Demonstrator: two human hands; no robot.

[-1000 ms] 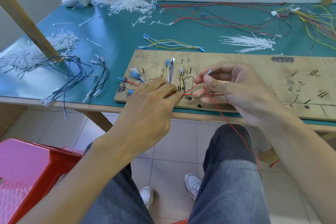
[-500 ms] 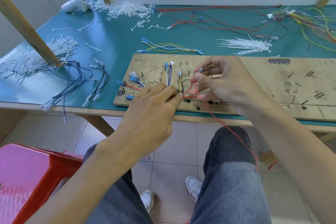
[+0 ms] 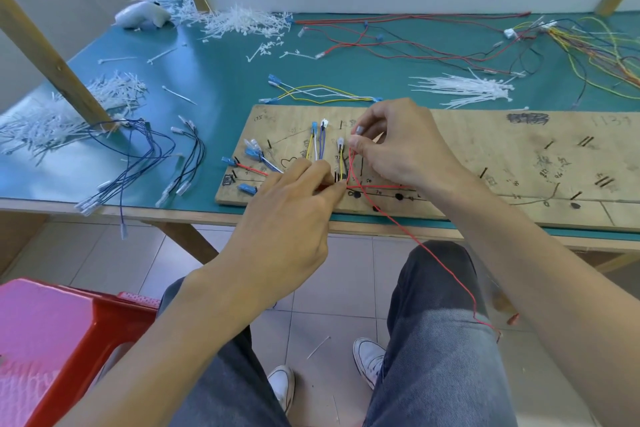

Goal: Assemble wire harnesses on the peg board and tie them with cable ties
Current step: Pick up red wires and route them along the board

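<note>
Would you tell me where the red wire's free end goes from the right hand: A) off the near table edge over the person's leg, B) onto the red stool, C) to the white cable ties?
A: the red wire leaves the right hand, crosses the peg board's front edge and hangs over the leg.

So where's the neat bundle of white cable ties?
In the head view the cable tie bundle lies on the green table, right of centre, behind the peg board and beyond the right hand.

Bright, even daylight fills the scene; shadows are soft. Pale glare washes the teal tabletop (image 3: pixel 41 121) at left. Wide-angle bending bows the edges; corners blur slightly.
</note>
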